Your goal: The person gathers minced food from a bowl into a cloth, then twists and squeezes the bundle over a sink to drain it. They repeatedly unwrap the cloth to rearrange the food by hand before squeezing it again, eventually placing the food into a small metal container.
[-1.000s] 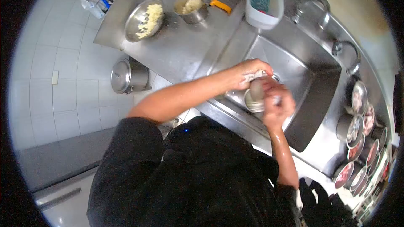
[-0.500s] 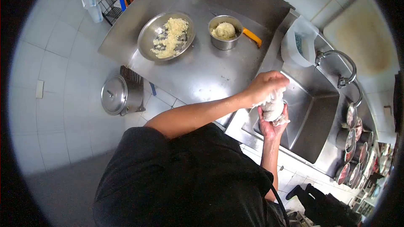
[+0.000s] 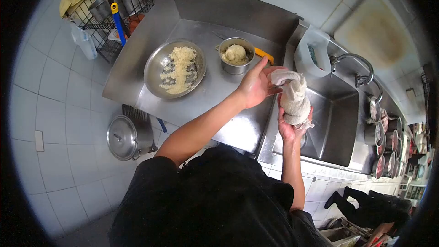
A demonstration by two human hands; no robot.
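A damp white cloth bundle (image 3: 295, 105), bulging and twisted at its top, rests in my right hand (image 3: 289, 130). The fingers of that hand curl round its lower part. My left hand (image 3: 256, 84) is beside the bundle's top, its thumb stretched away and its fingers partly behind the cloth's loose end, which lies against them. What the cloth wraps is hidden. Beyond my left hand stands a steel pot (image 3: 235, 68) with a pale rounded lump (image 3: 235, 55) in it. A round steel bowl (image 3: 152, 71) holds crumbly, pale yellowish bits (image 3: 180, 66).
Below the bundle is a steel sink (image 3: 336, 128) with a curved faucet (image 3: 359, 57). A white plastic tub (image 3: 311, 50) stands by it. An orange handle (image 3: 265, 56) lies behind the pot. Several metal containers (image 3: 384, 132) line the right counter. A lidded pot (image 3: 122, 137) stands lower left.
My left hand has loosened from the cloth's top and moved left, its thumb now spread. The bundle stands more upright in my right hand. The whole view has shifted.
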